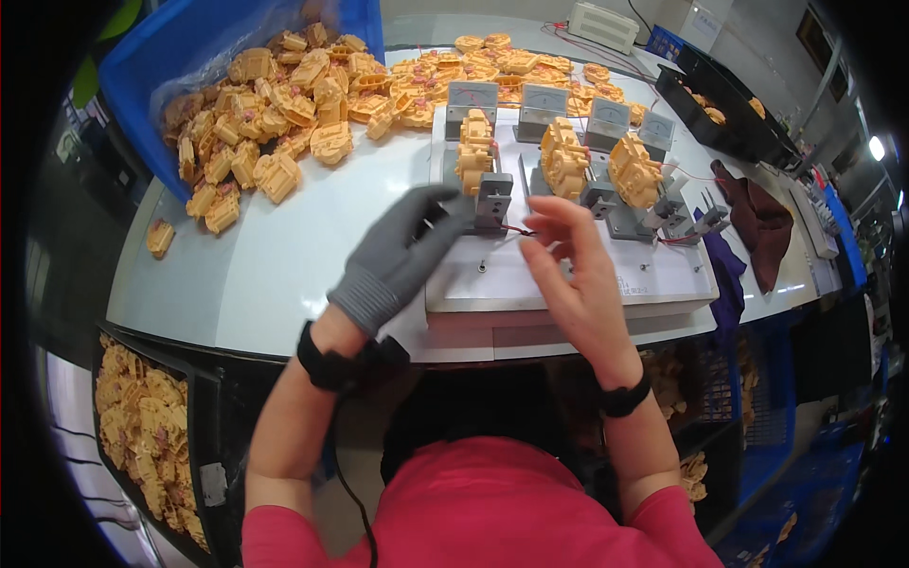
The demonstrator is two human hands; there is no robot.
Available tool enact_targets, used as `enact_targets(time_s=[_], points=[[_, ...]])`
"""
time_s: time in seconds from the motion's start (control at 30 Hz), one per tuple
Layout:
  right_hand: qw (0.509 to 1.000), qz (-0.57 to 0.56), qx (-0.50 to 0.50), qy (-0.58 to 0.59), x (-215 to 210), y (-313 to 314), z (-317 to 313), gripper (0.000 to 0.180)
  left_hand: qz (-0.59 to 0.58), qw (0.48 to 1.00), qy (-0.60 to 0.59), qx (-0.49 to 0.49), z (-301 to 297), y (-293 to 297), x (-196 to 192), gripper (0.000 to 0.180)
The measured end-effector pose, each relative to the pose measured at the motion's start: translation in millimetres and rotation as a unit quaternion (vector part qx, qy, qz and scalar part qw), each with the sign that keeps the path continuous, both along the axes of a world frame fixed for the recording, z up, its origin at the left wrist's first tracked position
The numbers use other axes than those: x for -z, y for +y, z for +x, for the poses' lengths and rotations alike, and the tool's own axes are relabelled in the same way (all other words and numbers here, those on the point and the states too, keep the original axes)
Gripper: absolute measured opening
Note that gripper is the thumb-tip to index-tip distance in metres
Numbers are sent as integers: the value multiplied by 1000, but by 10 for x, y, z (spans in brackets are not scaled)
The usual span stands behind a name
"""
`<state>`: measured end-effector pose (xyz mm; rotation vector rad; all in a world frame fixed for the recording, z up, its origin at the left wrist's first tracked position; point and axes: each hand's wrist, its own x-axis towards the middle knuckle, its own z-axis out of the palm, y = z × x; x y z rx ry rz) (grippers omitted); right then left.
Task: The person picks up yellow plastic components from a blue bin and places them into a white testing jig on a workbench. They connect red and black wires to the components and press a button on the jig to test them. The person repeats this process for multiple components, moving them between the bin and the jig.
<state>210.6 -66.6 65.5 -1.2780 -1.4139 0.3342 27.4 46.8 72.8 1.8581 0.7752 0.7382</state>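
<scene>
Before you, glossy white worktop (246,293), seamed, near edge curving. Beyond it, to your upper right, pale grey wall (765,57), dark framed panel (816,40). Bright white lamp (877,148) glowing far right of you.

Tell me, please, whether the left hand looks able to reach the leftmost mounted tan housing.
Probably yes: the left hand is close to the housing, whose left side looks clear.

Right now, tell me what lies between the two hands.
Head view: a grey block and a thin wire lie between the left hand and right hand.
</scene>
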Motion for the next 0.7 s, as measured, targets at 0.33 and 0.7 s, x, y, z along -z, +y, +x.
enact_targets(time_s=[0.33, 0.7], points=[[998, 44, 29, -18, 86, 211, -83, 38, -65, 986, 136, 72, 804, 746, -629, 80], [988, 27, -111, 106, 285, 296, -106, 28, 309, 906, 258, -130, 770, 697, -1183, 41]])
